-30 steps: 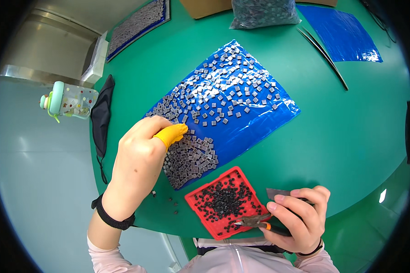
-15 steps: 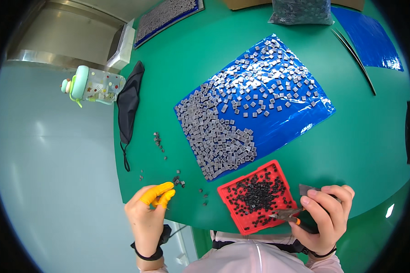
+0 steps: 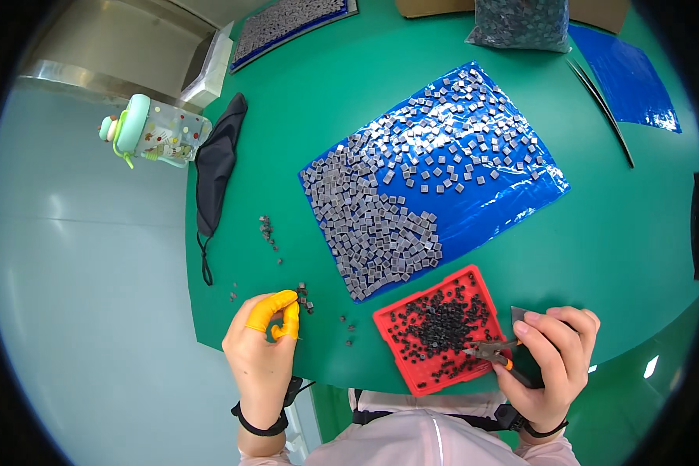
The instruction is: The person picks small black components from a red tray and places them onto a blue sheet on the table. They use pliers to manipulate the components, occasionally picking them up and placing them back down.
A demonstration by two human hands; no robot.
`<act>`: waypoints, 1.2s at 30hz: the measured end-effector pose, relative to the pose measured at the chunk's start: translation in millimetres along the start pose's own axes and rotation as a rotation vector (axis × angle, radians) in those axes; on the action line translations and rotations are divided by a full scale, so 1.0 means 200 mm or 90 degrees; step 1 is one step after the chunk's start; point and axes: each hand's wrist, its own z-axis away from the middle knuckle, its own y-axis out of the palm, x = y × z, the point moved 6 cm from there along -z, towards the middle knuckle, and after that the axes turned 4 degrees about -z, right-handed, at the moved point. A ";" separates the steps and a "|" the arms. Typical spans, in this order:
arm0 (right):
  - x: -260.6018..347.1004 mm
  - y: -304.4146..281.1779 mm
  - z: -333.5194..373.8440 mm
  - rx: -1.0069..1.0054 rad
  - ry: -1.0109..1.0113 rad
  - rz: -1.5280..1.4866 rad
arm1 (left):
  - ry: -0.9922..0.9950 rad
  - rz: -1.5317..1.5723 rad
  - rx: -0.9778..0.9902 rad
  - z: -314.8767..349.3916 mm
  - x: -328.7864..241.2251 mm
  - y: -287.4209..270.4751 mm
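Observation:
My left hand (image 3: 262, 342) wears yellow finger covers on its thumb and forefinger. Those fingertips close together at the edge of a small pile of dark grey square pieces (image 3: 310, 306) on the green table. Whether a piece sits between them is too small to tell. In my right hand (image 3: 558, 365) is a pair of cutting pliers (image 3: 488, 350) with orange and black handles, its jaws over the right side of a red tray (image 3: 401, 366). A thin dark grey flat piece (image 3: 517, 314) sticks out by the same hand's fingers. Many tiny black parts (image 3: 443, 326) lie in the tray.
A blue sheet (image 3: 485, 213) covered with many grey square pieces (image 3: 353, 210) lies ahead. Tweezers (image 3: 607, 109), another blue sheet (image 3: 629, 74) and a bag of pieces (image 3: 522, 25) are farther right. Leftward are a black mask (image 3: 216, 171) and a bottle (image 3: 167, 132).
My left hand has moved slightly right and up to the small pile, and its thumb and forefinger have come together. My right hand still holds the pliers over the tray.

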 end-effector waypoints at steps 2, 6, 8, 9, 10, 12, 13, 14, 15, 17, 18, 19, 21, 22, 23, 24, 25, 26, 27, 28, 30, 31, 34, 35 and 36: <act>0.01 0.00 -0.01 -0.003 0.012 0.003 | 0.032 -0.028 -0.019 0.01 0.00 0.01; 0.02 0.00 -0.02 0.002 0.004 -0.005 | 0.048 -0.046 -0.045 0.04 0.01 -0.03; 0.01 0.00 -0.01 0.008 0.000 -0.006 | 0.063 -0.054 -0.050 0.04 0.01 -0.03; 0.01 0.00 -0.01 0.009 0.000 -0.001 | 0.079 -0.066 -0.051 0.04 0.00 -0.03; 0.01 0.00 -0.01 0.009 -0.001 0.004 | 0.095 -0.079 -0.051 0.05 -0.01 -0.03; 0.01 0.00 -0.01 0.007 -0.003 0.013 | 0.089 -0.075 -0.049 0.06 0.00 -0.03; 0.00 0.00 -0.01 0.004 -0.003 0.018 | 0.086 -0.074 -0.048 0.06 0.00 -0.03; 0.00 0.00 -0.01 0.001 -0.003 0.023 | 0.062 -0.043 -0.039 0.07 0.00 -0.03; 0.00 0.01 -0.01 0.002 -0.003 0.023 | 0.038 -0.013 -0.030 0.08 0.00 -0.04; 0.01 0.01 -0.01 0.005 -0.001 0.023 | 0.010 0.027 -0.015 0.08 0.00 -0.03; 0.01 0.01 -0.02 0.004 -0.001 0.024 | 0.006 0.037 -0.008 0.07 0.00 -0.02; 0.01 0.01 -0.02 0.003 0.000 0.026 | 0.002 0.047 -0.002 0.07 0.00 -0.01; 0.01 0.01 -0.02 0.002 0.001 0.026 | -0.029 0.071 0.016 0.07 0.00 0.00; 0.01 0.01 -0.01 0.002 0.002 0.026 | -0.043 0.085 0.027 0.07 0.01 0.01; 0.00 0.01 -0.01 0.001 0.003 0.026 | -0.024 0.074 0.017 0.06 0.00 0.01; 0.00 0.01 -0.01 -0.001 0.004 0.020 | -0.006 0.060 0.006 0.06 0.00 0.01; 0.00 0.01 -0.01 -0.003 0.005 0.014 | 0.013 0.046 -0.005 0.06 -0.01 0.00; 0.00 0.00 -0.01 -0.006 0.007 0.008 | 0.055 0.032 -0.046 0.07 -0.03 -0.03; 0.00 0.00 -0.01 -0.009 0.009 -0.002 | 0.097 0.024 -0.086 0.09 -0.05 -0.05; 0.01 0.00 -0.02 -0.013 0.012 -0.012 | 0.139 0.015 -0.127 0.10 -0.08 -0.08; 0.02 0.00 -0.02 -0.012 0.011 -0.038 | 0.102 0.192 -0.106 0.15 -0.08 -0.09; 0.02 0.00 -0.02 -0.009 0.008 -0.053 | 0.054 0.346 -0.093 0.20 -0.09 -0.06; 0.02 0.00 -0.02 -0.007 -0.005 -0.105 | 0.044 0.649 -0.021 0.25 -0.20 0.05; 0.03 0.00 -0.03 0.005 -0.018 -0.118 | 0.013 0.722 0.040 0.26 -0.23 0.09; 0.04 0.01 -0.03 0.017 -0.030 -0.130 | -0.018 0.794 0.105 0.27 -0.26 0.12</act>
